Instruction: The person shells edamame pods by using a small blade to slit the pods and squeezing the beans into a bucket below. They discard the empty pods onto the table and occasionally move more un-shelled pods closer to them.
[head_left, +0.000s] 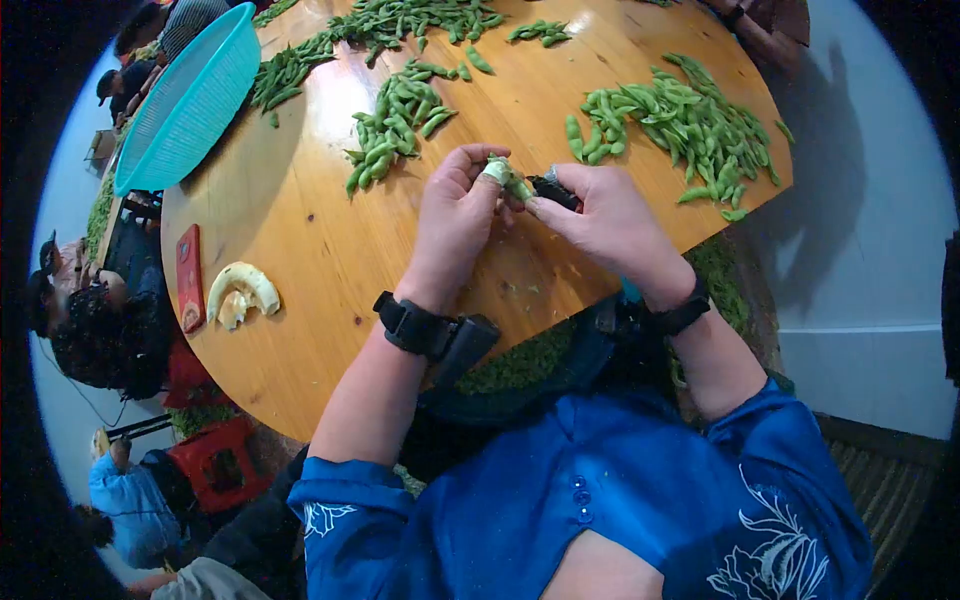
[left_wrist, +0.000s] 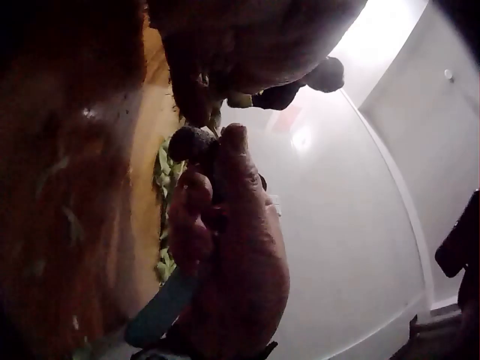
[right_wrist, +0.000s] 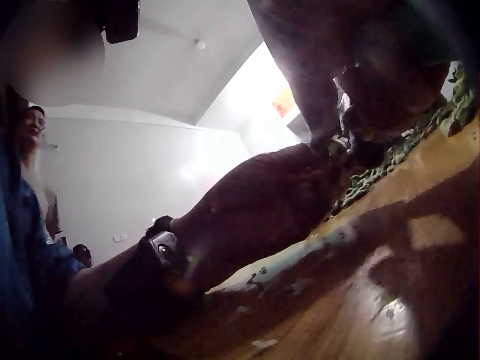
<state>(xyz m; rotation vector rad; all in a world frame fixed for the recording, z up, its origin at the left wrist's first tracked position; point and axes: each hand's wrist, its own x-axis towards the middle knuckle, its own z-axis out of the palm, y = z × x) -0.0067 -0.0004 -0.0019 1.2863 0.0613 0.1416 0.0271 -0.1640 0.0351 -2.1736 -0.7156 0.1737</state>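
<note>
Over the wooden table, my left hand [head_left: 459, 212] pinches a pale green vegetable piece [head_left: 507, 178], probably a pod or stem, between thumb and fingers. Close on its right, my right hand [head_left: 604, 216] holds a small black-handled tool [head_left: 556, 193] and touches the piece's right end with the thumb. The tool's tip is hidden. In the left wrist view the right hand [left_wrist: 238, 247] has its thumb against a finger, in shadow. Dark and partly hidden, the left hand [right_wrist: 262, 202] in the right wrist view meets the other at the fingertips.
Green pods lie in a pile [head_left: 385, 130] behind my left hand and a larger pile [head_left: 700, 130] at right. A turquoise basket [head_left: 190, 100] leans at the table's left edge, above a red object [head_left: 190, 278] and a curved peel [head_left: 245, 286]. Other people sit at left.
</note>
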